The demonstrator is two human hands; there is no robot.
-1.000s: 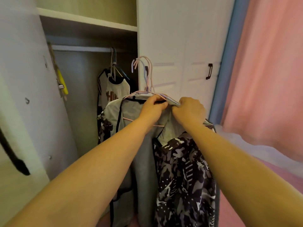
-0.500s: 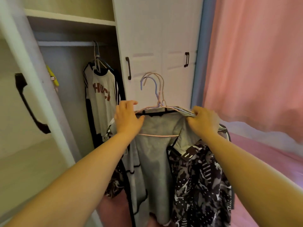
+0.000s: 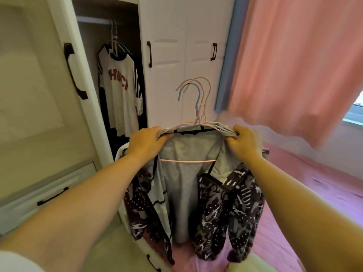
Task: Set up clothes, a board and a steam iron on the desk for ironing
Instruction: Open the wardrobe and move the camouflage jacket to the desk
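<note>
Gripping hangers [image 3: 198, 107] of patterned jacket [image 3: 225, 213]: left hand [image 3: 146, 143], right hand [image 3: 242, 143].

Camouflage jacket [image 3: 225, 209]: matt woven cloth, black-grey-white print outside, plain pale grey lining. Hangers [image 3: 198, 107]: thin, smooth, coated, pastel pink, peach and blue, slight sheen. White shirt [image 3: 119, 95]: soft matt knit cloth, red printed lettering. Wardrobe doors [image 3: 176, 55]: smooth white painted panels, satin finish. Door handles [image 3: 149, 54]: dark, smooth, metal-like. Curtain [image 3: 294, 55]: pink matt cloth.
</note>
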